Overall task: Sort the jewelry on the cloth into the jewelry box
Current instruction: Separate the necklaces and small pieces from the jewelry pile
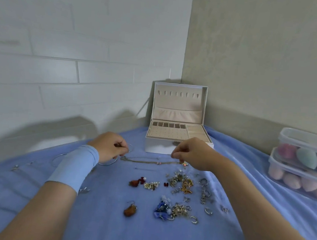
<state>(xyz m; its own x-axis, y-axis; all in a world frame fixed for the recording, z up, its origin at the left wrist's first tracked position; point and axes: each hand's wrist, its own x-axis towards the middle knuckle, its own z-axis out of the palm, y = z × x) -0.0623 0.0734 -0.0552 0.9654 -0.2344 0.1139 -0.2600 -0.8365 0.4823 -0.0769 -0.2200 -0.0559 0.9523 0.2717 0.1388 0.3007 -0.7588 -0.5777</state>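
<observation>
Jewelry (180, 183) covers the cloth (105, 221); the box (161, 146) looks empty, so nearly all remains. Left hand (110, 146) and right hand (191, 154) curl at a chain (142, 161); grip unclear.

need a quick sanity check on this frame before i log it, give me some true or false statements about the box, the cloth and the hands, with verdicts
1. The jewelry box stands with its lid raised. True.
2. Its compartments already hold earrings. False: they look empty, and the jewelry lies on the cloth.
3. A thin chain lies stretched on the cloth between the left hand and the right hand. True.
4. The cloth is red. False: it is blue.
5. The clear containers sit to the left of the box. False: they are stacked to its right.
6. A light blue band covers the left wrist. True.
</observation>
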